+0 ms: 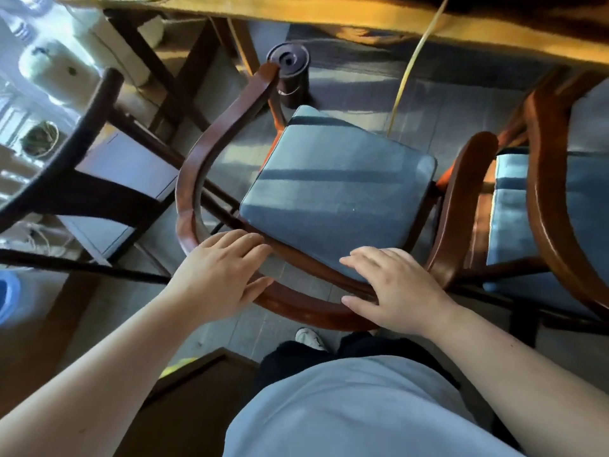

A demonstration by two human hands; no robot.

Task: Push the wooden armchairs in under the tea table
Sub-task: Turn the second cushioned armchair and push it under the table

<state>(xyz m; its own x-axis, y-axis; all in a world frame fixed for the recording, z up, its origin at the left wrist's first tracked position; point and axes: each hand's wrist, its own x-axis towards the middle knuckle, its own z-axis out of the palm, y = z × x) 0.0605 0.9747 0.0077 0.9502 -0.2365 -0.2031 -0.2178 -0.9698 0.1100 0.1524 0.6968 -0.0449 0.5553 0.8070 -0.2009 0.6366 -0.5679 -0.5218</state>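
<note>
At the tabletop edge, looking straight down, 1 view only.
Chair: wooden armchair (pixel 194 166) with a curved one-piece back-and-arm rail, centre frame, turned at an angle to the tabletop (pixel 329 14). Its front is near the tabletop edge, but most of the seat is out from under it.
Cushion: blue pad (pixel 333 196) on the seat, striped with light and shadow.
Left hand: left hand (pixel 220 275) lies palm down on the back rail, left of centre. Fingers spread and flat, tips reaching over the rail toward the rear seat edge, thumb along the near side of the rail. Not wrapped around it.
Right hand: right hand (pixel 392 291) lies palm down on the same rail, right of centre. Fingers spread, tips over the rear edge of the cushion, thumb on the near side of the rail. No curled grip.
Chair 2: second armchair (pixel 547 206) just beside on the right, same blue pad, its front partly under the tabletop. The arm rails of the 2 chairs are nearly touching; contact not clear.
Dark chair: black frame (pixel 92 127) on the left, blurred.
Under tabletop: dark cylinder (pixel 290 74) standing on the floor by the left arm tip of the chair; a yellow cord (pixel 408 70) hangs down from the tabletop edge.
Person: standing right behind the chair, pale shirt, dark trousers, 1 white shoe (pixel 309 338) visible.
</note>
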